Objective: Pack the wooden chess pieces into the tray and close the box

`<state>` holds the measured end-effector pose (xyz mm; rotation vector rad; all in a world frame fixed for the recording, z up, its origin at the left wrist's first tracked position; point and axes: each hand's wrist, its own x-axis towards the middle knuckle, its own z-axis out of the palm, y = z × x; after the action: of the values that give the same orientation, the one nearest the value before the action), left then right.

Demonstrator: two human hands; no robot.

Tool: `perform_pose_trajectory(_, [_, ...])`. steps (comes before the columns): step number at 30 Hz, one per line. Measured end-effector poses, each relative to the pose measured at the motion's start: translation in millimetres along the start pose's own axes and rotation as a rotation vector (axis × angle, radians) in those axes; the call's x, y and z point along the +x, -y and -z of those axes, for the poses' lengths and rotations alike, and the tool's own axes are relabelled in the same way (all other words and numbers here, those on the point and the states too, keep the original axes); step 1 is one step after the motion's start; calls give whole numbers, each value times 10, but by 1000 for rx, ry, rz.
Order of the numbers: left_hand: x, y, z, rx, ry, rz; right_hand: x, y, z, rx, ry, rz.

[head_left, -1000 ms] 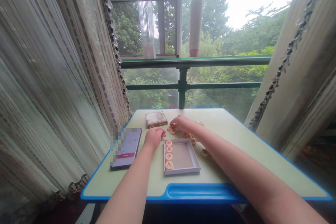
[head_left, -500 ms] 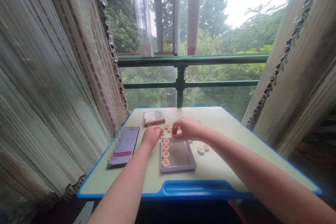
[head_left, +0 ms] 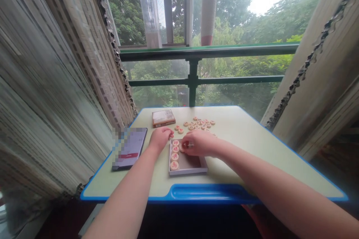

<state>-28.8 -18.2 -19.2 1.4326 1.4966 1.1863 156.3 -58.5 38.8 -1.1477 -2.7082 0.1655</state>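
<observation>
My right hand [head_left: 198, 142] reaches into the shallow open box [head_left: 188, 173], its fingers pinched on a round Chinese chess piece [head_left: 181, 148] beside the top of a column. That column of several chess pieces with red characters, one of them a lower piece [head_left: 174, 165], lines the box's left side. At the box's upper left corner is my left hand [head_left: 162, 137], fingers curled together; whether they hold anything is hidden. Just beyond the hands lie two loose red-marked pieces [head_left: 178, 130], and farther back is a cluster of several more pieces [head_left: 197, 126].
A flat printed box [head_left: 163, 118] lies at the back left of the pale blue-edged table [head_left: 252, 145]. A tablet [head_left: 130, 148], partly blurred out, rests left of my left arm. Curtains flank both sides, and a green railing [head_left: 193, 78] stands behind the table.
My right hand has moved from the box's far edge down into it with a chess piece. The left hand stays by the corner. The whole view has tilted slightly.
</observation>
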Motion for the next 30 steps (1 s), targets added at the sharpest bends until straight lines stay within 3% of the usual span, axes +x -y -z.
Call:
perform_pose_trajectory(9, [31, 67, 10, 32, 5, -28, 40, -41, -44, -14, -26, -107])
perform_pose_trajectory(19, [-37, -4, 7, 61, 23, -71, 70, -81, -141, -6, -107, 43])
perform_pose_trajectory(30, [-125, -102, 13, 94, 72, -74, 79, -30, -147, 51, -105, -38])
